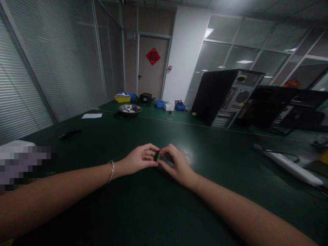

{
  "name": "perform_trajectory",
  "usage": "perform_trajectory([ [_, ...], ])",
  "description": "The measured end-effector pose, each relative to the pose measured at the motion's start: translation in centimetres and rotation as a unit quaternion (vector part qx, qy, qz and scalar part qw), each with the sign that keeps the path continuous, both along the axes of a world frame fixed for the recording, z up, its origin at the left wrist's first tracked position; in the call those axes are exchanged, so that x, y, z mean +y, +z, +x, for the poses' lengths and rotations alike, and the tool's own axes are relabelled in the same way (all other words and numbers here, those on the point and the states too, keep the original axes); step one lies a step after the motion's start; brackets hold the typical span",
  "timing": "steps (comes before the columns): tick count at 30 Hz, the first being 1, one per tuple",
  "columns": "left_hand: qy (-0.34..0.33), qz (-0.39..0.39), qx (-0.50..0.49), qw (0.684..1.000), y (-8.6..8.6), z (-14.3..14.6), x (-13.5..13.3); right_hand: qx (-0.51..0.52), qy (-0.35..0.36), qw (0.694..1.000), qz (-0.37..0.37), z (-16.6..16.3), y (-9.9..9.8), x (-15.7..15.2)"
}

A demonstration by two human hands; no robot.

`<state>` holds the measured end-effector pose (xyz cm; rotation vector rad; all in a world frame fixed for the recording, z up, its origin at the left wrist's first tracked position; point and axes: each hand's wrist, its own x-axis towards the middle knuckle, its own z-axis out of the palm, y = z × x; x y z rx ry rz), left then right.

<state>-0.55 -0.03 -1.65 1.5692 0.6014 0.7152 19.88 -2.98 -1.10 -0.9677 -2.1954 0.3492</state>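
Between my two hands, low over the middle of the green table (143,201), is a small dark part with a green circuit board (159,157) and a bit of red on it. My left hand (142,158), with a bracelet at its wrist, grips the left side of this part between thumb and fingers. From the right, my right hand (176,163) pinches it with thumb and bent forefinger. The fingers hide much of the part, so its exact kind cannot be made out.
A metal bowl (130,109) and a white paper (91,116) lie farther back. A dark object (70,134) is at the left. Yellow (122,98) and blue bins (160,104) line the back. On the right stand a computer tower (217,97) and a white power strip (294,167).
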Motion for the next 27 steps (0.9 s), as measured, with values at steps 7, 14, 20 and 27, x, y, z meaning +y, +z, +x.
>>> perform_trajectory([
  [7,0.033,0.027,0.022,0.999,0.8,0.3,-0.7,-0.018,0.014,1.000,-0.002,-0.2,0.0,-0.1],
  [14,0.039,0.069,0.044,0.996,1.4,0.3,-0.9,0.004,0.033,0.999,0.003,-0.1,0.3,-0.3],
  [20,0.059,0.123,0.088,0.987,1.0,0.0,-0.2,0.016,0.003,1.000,-0.010,0.0,0.1,-0.1],
  [27,0.076,0.159,0.073,0.982,0.8,-0.2,0.0,-0.013,-0.017,0.999,-0.029,0.1,0.1,0.2],
])
